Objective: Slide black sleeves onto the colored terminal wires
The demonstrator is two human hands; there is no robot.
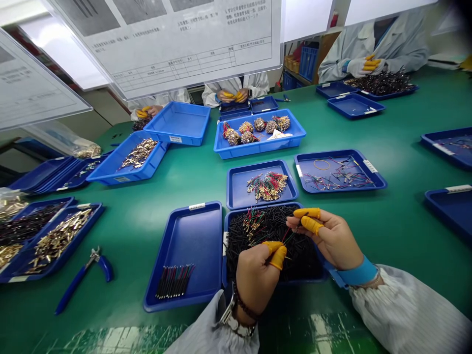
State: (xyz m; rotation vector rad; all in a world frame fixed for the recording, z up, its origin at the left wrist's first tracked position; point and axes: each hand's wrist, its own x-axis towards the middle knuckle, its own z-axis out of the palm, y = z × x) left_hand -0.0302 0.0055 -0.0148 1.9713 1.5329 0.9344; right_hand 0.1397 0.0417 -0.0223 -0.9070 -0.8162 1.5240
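The head camera looks forward and down onto the hands [258, 278].

Pinching thin wires [285, 236] in yellow-capped fingers [279, 256] of left hand [258, 275]. Holding right hand [337, 241] just beside, also yellow-capped, over tube tray [224, 270] packed with black tubes [283, 216]; can't make out right grip. Showing black-sleeved wires [175, 281] lined up near lower edge of left tray [195, 236], plus loose bundle of coloured leads [271, 187] in tray beyond [236, 191]. Also showing blue-handled pliers [75, 284] on green bench [129, 236], co-workers' yellow-capped hands [225, 96] across bench, printed sheets [191, 59] hanging above.
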